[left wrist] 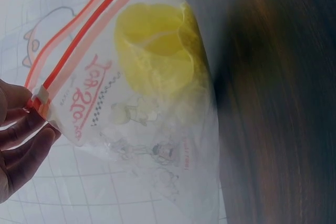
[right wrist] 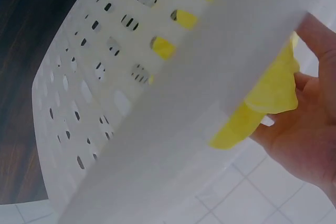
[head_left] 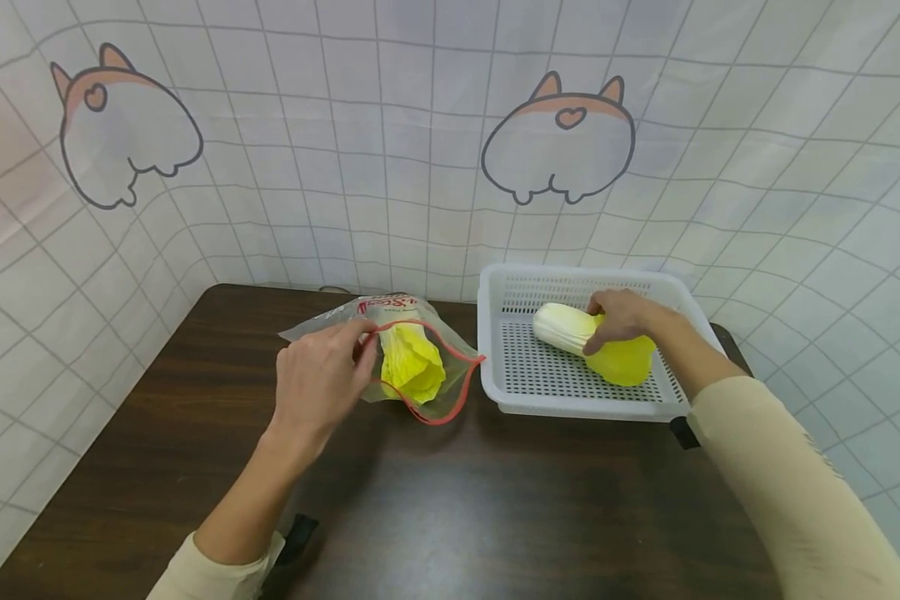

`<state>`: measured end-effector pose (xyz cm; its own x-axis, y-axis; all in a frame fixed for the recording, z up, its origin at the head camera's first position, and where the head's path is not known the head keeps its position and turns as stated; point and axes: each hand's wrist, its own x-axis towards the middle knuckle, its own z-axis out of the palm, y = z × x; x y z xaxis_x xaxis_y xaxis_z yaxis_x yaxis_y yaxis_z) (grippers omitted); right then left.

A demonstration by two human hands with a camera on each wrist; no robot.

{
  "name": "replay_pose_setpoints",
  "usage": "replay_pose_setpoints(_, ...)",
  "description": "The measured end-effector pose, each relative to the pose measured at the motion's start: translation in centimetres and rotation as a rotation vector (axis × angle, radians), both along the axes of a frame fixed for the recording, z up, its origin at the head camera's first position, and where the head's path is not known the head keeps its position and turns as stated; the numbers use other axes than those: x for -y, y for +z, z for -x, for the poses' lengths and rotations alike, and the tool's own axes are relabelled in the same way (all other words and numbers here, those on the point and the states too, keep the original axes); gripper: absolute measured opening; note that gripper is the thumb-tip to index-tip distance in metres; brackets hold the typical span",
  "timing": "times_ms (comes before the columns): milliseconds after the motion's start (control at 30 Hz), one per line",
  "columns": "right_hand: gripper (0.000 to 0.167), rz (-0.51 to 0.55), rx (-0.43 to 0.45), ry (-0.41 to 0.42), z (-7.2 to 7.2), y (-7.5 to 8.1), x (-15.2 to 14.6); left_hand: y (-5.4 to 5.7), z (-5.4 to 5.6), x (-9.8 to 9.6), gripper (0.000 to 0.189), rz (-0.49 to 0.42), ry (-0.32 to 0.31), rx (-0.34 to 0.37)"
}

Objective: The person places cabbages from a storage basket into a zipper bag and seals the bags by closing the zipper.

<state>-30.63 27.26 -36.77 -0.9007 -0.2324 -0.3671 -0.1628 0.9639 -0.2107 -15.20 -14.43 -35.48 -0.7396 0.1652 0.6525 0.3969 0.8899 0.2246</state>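
Observation:
My left hand (head_left: 322, 375) pinches the slider corner of a clear zip bag (left wrist: 105, 124) with a red closure. The bag's mouth gapes toward me. Inside it lies a napa cabbage (head_left: 412, 367), its yellow leaf end facing the opening. Over at the right, my right hand (head_left: 622, 321) grips a second napa cabbage (head_left: 562, 329) across its middle, thumb on the near side and fingers on the far side. That cabbage lies in a white perforated basket (head_left: 506, 400), white stem end pointing left. In the right wrist view, the basket's wall hides most of it.
Both the bag and the basket are on a dark wooden table (head_left: 450, 508), the basket close to the bag's right side. A white grid-patterned curtain (head_left: 405, 150) with cartoon animal prints hangs behind and around the table.

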Motion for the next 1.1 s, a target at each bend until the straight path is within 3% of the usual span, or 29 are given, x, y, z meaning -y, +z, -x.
replay_pose_setpoints(467, 0.085, 0.023, -0.067, -0.009, -1.2, 1.4, -0.2, -0.3, 0.2, -0.1, 0.011, -0.012, -0.002, 0.002)
replay_pose_setpoints(667, 0.086, 0.137, -0.082, -0.042, -2.7, 3.3, 0.0, -0.3, 0.2, -0.1, 0.01, -0.016, -0.001, 0.013)
replay_pose_setpoints(867, 0.073, 0.336, 0.017, -0.061, -4.6, 5.2, 0.8, -0.4, 0.0, -0.1, 0.012, -0.021, -0.007, 0.015)
replay_pose_setpoints(1100, 0.059, 0.506, 0.152, -0.028, -6.7, 6.9, 2.6, -0.4, 0.2, -0.3, 0.01, -0.022, -0.019, -0.001)
